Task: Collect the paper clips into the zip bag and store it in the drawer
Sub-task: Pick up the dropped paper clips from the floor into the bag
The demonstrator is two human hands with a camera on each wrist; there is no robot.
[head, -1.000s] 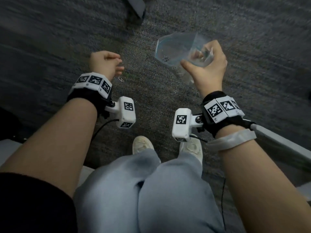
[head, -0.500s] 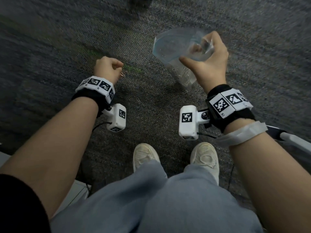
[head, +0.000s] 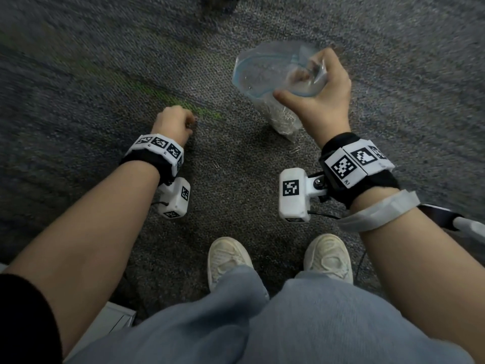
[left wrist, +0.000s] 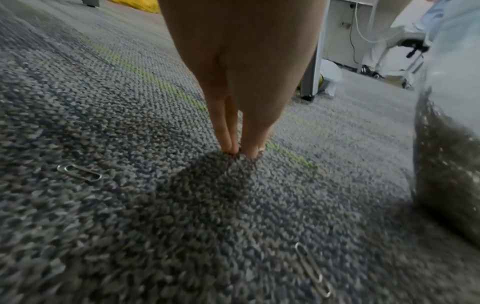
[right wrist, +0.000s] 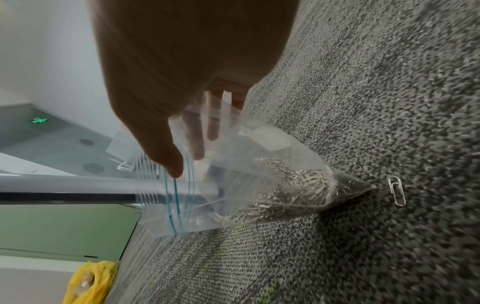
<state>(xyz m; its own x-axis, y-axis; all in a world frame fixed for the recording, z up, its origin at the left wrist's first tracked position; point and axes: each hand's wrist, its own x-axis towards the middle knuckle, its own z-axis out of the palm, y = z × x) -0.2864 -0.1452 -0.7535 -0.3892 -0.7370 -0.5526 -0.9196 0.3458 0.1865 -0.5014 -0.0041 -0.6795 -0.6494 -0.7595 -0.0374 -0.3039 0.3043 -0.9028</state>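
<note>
The left hand's fingertips (left wrist: 235,147) are pressed together down into the carpet (left wrist: 130,226); from the head view a small clip (head: 195,119) shows at the knuckles of the curled left hand (head: 173,124), so the fingers seem pinched on it, though the wrist view hides the clip itself. Two loose clips lie near that hand: one to its left (left wrist: 79,172) and one nearer the camera (left wrist: 313,269).

The right hand's fingers (right wrist: 197,135) are curled inside the mouth of the bag (right wrist: 259,185), thumb (right wrist: 166,156) outside on the blue zip strip, clamping the rim and holding the mouth open. The right hand (head: 315,95) holds the bag up on the right, its lower corner, heavy with a heap of clips (right wrist: 293,193), reaching down to the carpet. One more loose clip (right wrist: 396,190) lies just beside that corner.

Nearest are two pale shoes (head: 228,258) and jeans (head: 288,324).
</note>
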